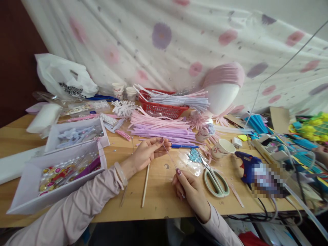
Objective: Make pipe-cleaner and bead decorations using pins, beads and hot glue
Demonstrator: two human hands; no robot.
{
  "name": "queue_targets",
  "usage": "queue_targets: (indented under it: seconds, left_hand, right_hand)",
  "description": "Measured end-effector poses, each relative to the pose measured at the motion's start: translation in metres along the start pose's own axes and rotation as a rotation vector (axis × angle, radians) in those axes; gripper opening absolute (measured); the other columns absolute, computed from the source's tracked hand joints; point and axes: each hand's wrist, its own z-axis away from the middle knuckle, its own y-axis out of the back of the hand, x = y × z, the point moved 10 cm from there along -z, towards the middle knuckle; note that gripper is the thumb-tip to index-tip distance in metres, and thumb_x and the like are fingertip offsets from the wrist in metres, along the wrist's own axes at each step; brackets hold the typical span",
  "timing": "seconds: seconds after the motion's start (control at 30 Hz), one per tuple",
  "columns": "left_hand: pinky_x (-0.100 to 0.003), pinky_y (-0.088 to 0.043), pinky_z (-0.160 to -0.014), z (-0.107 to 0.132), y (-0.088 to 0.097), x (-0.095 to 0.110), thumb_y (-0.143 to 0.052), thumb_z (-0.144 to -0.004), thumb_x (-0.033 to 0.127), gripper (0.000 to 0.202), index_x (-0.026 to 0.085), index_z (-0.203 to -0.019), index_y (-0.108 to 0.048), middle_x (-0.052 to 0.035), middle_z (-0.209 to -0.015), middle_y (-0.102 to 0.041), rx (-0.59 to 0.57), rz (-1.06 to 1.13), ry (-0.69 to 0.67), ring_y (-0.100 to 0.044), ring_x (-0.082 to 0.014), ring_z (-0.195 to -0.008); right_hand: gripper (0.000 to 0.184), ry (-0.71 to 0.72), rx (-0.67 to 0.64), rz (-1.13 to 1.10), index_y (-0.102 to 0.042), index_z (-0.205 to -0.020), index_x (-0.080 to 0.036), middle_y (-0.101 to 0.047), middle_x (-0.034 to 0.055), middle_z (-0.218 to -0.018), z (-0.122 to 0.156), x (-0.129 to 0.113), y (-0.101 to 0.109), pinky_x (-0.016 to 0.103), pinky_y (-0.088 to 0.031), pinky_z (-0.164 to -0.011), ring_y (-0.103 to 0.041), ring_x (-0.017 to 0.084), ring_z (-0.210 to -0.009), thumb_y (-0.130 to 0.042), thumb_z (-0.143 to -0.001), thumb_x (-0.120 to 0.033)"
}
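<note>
Down at the front of the worktop (164, 205), here's the right hand (189, 189), its grip pinched closed, thumb over curled fingers, on the lower end of a thin strand (170, 157). The strand runs slantwise through the air between the two hands, up to the left hand (148, 153). That grip is closed too, thumb and fingertips together on the upper end, the other fingers stretched out to the side.

Just below the left hand lies a slim wooden stick (145, 186); off to its left, a white box (60, 201) full of beads. Beside the right hand we've got green-handled scissors (215, 181), blades pointing towards some blue beads (194, 155), with a blue glue gun (248, 167) farther right.

Now beyond the hands: a blue pen (184, 146), then purple fuzzy stems (164, 134), pink ones behind them, then a red basket (164, 108) loaded with pale stems. Next to it stands a white head form (221, 97) in a pink cover, and behind everything hangs a flowered cloth (128, 37).
</note>
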Motion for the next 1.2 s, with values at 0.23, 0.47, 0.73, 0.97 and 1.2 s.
queue_targets:
  seconds: [0.23, 0.47, 0.73, 0.97, 1.2]
  left_hand:
    - [-0.026, -0.054, -0.076, 0.003, -0.006, -0.007, -0.085, -0.063, 0.023, 0.029, 0.014, -0.086, -0.072, -0.004, -0.082, -0.073, -0.053, -0.073, -0.013, -0.067, -0.0131, -0.078]
    - [-0.026, -0.054, -0.068, 0.005, 0.0, -0.002, -0.086, -0.06, 0.03, 0.029, 0.014, -0.078, -0.07, -0.0013, -0.073, -0.069, 0.044, -0.156, -0.105, -0.064, -0.0121, -0.068]
    - [-0.021, -0.055, -0.062, 0.002, 0.012, 0.002, -0.088, -0.056, 0.038, 0.038, 0.014, -0.077, -0.067, 0.0002, -0.067, -0.07, 0.126, -0.11, -0.124, -0.065, -0.0097, -0.06]
    - [-0.02, -0.055, -0.059, 0.001, 0.014, 0.002, -0.088, -0.056, 0.038, 0.037, 0.013, -0.07, -0.064, 0.0004, -0.062, -0.069, 0.138, -0.099, -0.125, -0.065, -0.0094, -0.057]
    - [-0.02, -0.054, -0.066, 0.005, 0.006, 0.002, -0.087, -0.059, 0.036, 0.034, 0.012, -0.069, -0.065, -0.0018, -0.071, -0.072, 0.108, -0.007, -0.135, -0.066, -0.009, -0.065]
  right_hand:
    - [0.048, -0.006, 0.007, -0.064, -0.056, -0.068, -0.016, -0.035, -0.0092, -0.039, 0.0, 0.001, 0.0, 0.02, -0.029, -0.037, -0.033, 0.006, -0.033, -0.051, -0.088, -0.06]
    - [0.045, 0.104, 0.016, 0.111, -0.056, -0.065, -0.016, -0.039, -0.0067, -0.044, 0.002, -0.012, 0.002, 0.022, -0.031, -0.042, -0.038, 0.007, -0.038, -0.047, -0.094, -0.05]
    - [0.048, 0.136, 0.01, 0.109, -0.051, -0.059, -0.018, -0.04, -0.0051, -0.046, 0.003, -0.015, 0.002, 0.024, -0.031, -0.045, -0.039, 0.008, -0.042, -0.044, -0.096, -0.047]
    - [0.047, 0.145, 0.01, 0.047, -0.051, -0.06, -0.018, -0.037, -0.0063, -0.045, 0.003, -0.014, 0.002, 0.024, -0.03, -0.045, -0.036, 0.008, -0.041, -0.043, -0.097, -0.046]
    - [0.047, 0.215, -0.046, 0.393, -0.054, -0.059, -0.017, -0.044, -0.0033, -0.049, 0.005, -0.03, -0.008, 0.024, -0.032, -0.05, -0.042, 0.009, -0.047, -0.043, -0.097, -0.042]
